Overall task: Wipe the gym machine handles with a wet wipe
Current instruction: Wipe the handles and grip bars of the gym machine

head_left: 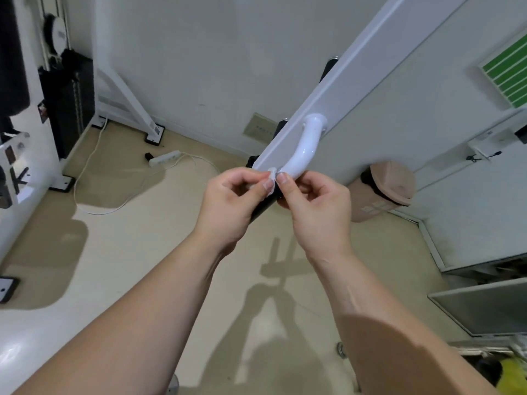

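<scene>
A white curved handle point(306, 143) juts out of the white machine beam point(350, 72) and ends in a black grip point(263, 208) that runs down between my hands. A small crumpled white wet wipe point(272, 178) sits at the joint of the white tube and the black grip. My left hand point(231, 203) pinches the wipe from the left with thumb and fingers. My right hand point(313, 206) pinches it from the right, thumb on top. Most of the black grip is hidden behind my hands.
A brown swing-lid bin point(385, 189) stands against the wall at the right. A white power strip point(164, 158) with a cable lies on the beige floor. A black weight stack point(71, 104) and white frame legs point(128, 106) are at the left.
</scene>
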